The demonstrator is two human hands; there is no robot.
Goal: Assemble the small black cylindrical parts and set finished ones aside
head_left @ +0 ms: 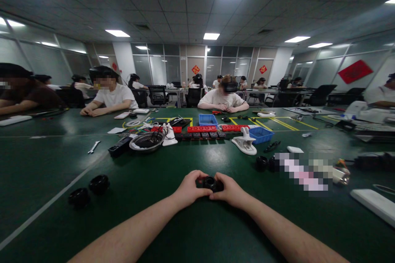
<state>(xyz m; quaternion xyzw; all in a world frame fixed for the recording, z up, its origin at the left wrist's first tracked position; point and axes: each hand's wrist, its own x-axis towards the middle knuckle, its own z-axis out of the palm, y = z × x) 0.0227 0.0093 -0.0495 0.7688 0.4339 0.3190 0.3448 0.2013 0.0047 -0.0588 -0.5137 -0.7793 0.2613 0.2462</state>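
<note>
In front of me, just over the green table [148, 230], a black round part with a hole [209, 182] sits between my two hands. My left hand [191, 188] curls its fingers and thumb around its left side. The right side is gripped by my right hand [230, 189], whose fingers cover a dark portion of it. Whether this is one piece or two cannot be made out. Two similar black round parts, one nearer [79, 198] and one farther [99, 184], lie to the left. Another black round part [262, 163] rests at right, beside a similar one.
Ahead lie a metal bowl [147, 143], red power strips [202, 128], a blue tray [261, 134] and a white clip base [245, 143]. A wrench [94, 147] lies left, a white flat bar [375, 205] right. Co-workers sit across the table, one [224, 98] directly opposite.
</note>
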